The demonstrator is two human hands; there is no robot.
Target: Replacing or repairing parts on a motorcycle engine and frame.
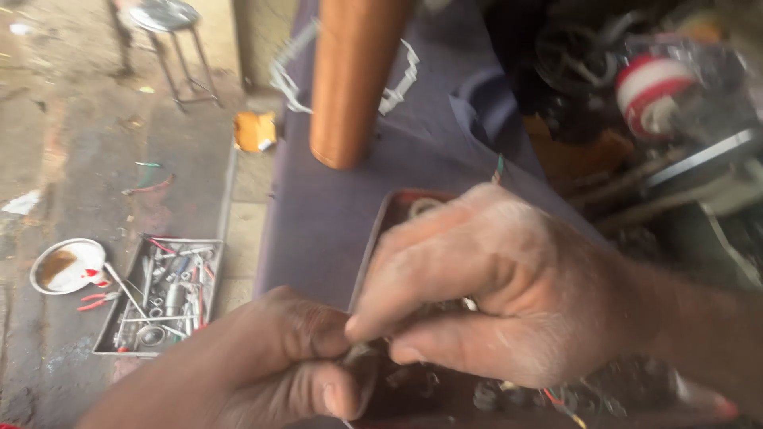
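Two hands [397, 318] pinching one small part [362, 352]

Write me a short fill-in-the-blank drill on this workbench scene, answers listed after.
1. Both hands, the left hand and the right hand, pinch a small part over a shallow ____.
2. The upright copper-coloured cylinder stands on a ____ cloth.
3. The tool tray lies down on the ____.
4. Beside that tray sits a round white ____.

Answers: tray; purple; floor; bowl
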